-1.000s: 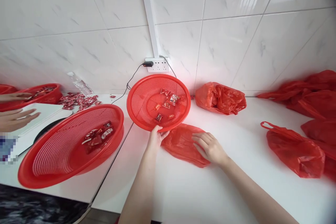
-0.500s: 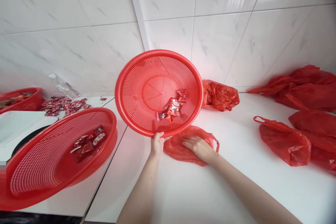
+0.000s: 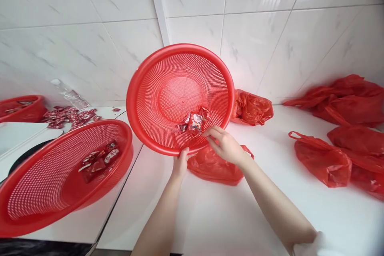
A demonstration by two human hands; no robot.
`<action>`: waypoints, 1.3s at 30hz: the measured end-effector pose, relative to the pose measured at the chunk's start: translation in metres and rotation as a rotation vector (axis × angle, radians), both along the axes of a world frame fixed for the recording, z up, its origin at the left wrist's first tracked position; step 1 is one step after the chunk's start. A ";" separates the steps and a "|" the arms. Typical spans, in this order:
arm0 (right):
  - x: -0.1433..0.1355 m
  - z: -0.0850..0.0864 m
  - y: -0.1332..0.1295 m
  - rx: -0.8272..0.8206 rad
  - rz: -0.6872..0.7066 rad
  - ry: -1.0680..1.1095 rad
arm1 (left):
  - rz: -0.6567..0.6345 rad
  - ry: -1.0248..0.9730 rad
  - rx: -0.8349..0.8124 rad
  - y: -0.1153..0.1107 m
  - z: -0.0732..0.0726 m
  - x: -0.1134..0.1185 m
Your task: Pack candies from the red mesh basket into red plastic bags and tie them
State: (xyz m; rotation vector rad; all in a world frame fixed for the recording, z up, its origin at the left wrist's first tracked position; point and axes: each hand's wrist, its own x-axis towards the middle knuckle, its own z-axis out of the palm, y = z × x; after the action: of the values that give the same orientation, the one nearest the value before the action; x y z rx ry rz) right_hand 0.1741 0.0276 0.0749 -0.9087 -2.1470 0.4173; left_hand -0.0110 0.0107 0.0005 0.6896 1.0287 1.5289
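A red perforated plastic basket point(image 3: 150, 124) is tilted up toward me in the middle of the head view. My left hand point(image 3: 180, 163) grips its lower rim, thumb over the edge. Several small red wrapped packets point(image 3: 195, 123) lie low inside the basket. Reaching over the rim from the right, my right hand point(image 3: 225, 144) has its fingers stretched out at the packets' edge, open as far as I can see; its fingertips partly blend with the wrappers. Beneath that hand a red plastic bag point(image 3: 217, 172) sits on the white table point(image 3: 240, 216), partly hidden by the basket.
On the left, a second red basket point(image 3: 39, 192) leans with several packets in it. Beyond it lie a heap of small red packets point(image 3: 67, 117), a clear plastic bottle point(image 3: 71, 95) and another red basket point(image 3: 33, 108). More red bags point(image 3: 324, 162) lie at the right, another point(image 3: 253, 108) by the wall.
My right hand has come up out of the red bag and over the basket's rim to the packets. The basket has risen slightly, still held by my left hand.
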 end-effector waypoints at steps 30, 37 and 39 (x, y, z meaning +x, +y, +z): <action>0.022 0.004 0.016 -1.018 0.099 1.065 | -0.065 -0.099 -0.094 0.008 -0.006 -0.005; 0.019 0.003 0.011 -0.892 0.076 1.033 | -0.113 -0.101 -0.095 0.005 -0.004 -0.003; 0.019 0.002 0.011 -0.874 0.067 0.991 | -0.124 -0.096 -0.094 0.004 -0.004 -0.002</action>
State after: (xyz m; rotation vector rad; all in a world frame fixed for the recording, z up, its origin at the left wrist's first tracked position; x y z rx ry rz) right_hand 0.1928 0.0387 0.0770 -0.7917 -1.0341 1.5360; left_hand -0.0134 0.0150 -0.0038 0.5974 0.9616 1.3838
